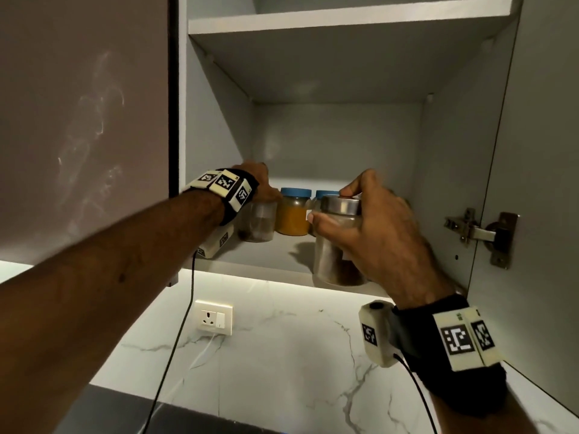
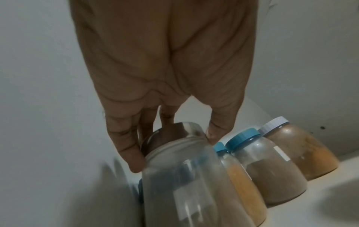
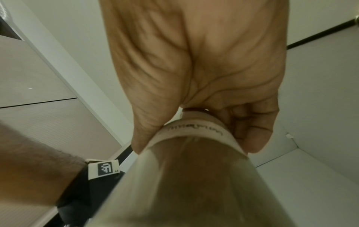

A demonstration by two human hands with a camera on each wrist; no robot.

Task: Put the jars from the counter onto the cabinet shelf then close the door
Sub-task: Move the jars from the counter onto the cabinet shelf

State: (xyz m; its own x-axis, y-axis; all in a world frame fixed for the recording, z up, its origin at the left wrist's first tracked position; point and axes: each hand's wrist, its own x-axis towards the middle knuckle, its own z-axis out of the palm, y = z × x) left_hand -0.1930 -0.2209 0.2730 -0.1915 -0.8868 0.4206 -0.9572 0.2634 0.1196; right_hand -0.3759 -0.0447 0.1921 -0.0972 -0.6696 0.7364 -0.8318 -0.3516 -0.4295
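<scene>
At the shelf's [image 1: 266,255] left end, the left hand [image 1: 261,183] grips a clear steel-lidded jar [image 2: 184,176] by its lid. Blue-capped jars of yellow powder [image 1: 293,214] crowd behind. At the front edge, the right hand [image 1: 369,233] clasps another clear glass jar with a metal lid [image 1: 336,242]; probably heavy, slick and breakable.
</scene>
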